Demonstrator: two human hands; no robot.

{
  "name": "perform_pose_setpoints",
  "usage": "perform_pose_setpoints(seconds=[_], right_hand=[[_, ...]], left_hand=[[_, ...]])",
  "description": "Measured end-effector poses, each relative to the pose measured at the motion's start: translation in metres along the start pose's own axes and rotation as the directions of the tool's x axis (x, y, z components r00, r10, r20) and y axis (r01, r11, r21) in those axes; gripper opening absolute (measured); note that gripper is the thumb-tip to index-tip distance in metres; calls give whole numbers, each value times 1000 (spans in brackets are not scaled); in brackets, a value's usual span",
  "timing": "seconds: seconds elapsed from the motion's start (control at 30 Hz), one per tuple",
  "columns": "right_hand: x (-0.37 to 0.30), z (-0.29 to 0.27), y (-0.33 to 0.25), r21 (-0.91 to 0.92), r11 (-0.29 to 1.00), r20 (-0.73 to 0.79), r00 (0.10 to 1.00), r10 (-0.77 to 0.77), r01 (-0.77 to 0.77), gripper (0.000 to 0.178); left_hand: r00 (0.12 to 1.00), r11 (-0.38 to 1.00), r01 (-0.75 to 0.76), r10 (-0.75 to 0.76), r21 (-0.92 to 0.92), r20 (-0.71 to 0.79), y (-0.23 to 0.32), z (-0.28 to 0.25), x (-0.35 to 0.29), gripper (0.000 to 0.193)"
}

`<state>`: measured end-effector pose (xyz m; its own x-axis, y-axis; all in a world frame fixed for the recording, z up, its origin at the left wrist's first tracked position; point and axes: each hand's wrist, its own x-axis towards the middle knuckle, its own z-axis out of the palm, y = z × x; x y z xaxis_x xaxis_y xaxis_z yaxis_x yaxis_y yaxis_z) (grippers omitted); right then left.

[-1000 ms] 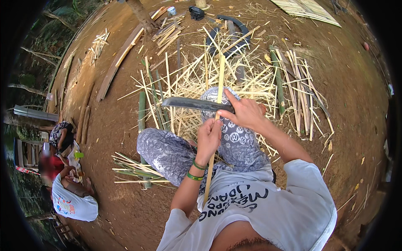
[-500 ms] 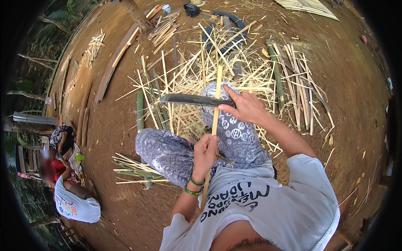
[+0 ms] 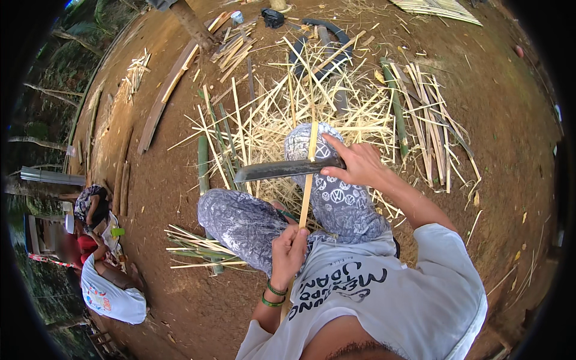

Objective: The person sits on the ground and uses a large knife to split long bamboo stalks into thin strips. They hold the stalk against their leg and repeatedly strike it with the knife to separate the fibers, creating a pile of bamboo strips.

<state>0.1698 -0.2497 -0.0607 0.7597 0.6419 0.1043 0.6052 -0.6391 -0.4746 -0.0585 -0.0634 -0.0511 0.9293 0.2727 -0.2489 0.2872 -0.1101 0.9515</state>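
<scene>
My left hand (image 3: 289, 249) pinches a flat, pale, straight-edged strip (image 3: 306, 201), which extends over my patterned cloth-covered right knee (image 3: 336, 174). My right hand (image 3: 361, 167) grips the base of a long, dark metal blade (image 3: 270, 172), index finger extended; the blade crosses the strip. Beyond lie slender, tangled splints (image 3: 270, 129) on brown earthen ground (image 3: 162, 198); toward its far edge lies a slatted panel (image 3: 441, 9).

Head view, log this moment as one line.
left hand: grips strip | right hand: holds knife | knife: across strip | loose strip pile: on ground
</scene>
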Motion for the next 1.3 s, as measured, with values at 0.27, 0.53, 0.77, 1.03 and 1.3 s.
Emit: perform_pose_setpoints(seconds=[0.27,0.53,0.77,1.03,1.3], right_hand=[[-4,0,7,-50,998,10,999,-38,38,94],[26,-53,97,-15,813,-212,796,566,-582,96],[-6,-102,122,540,703,-245,713,657,-462,76],[17,-57,-21,872,457,68,969,238,-173,37],[39,-78,-47,993,110,-70,979,190,49,20]], left_hand=[[1000,996,-15,14,86,9,2,-6,-11,20],[996,994,68,-72,85,46,-25,-27,-71,21],[967,943,235,-202,-236,158,-19,-35,-56,22],[976,931,-216,211,294,47,2,-33,-11,10],[930,878,-324,364,353,-51,33,-55,5,30]])
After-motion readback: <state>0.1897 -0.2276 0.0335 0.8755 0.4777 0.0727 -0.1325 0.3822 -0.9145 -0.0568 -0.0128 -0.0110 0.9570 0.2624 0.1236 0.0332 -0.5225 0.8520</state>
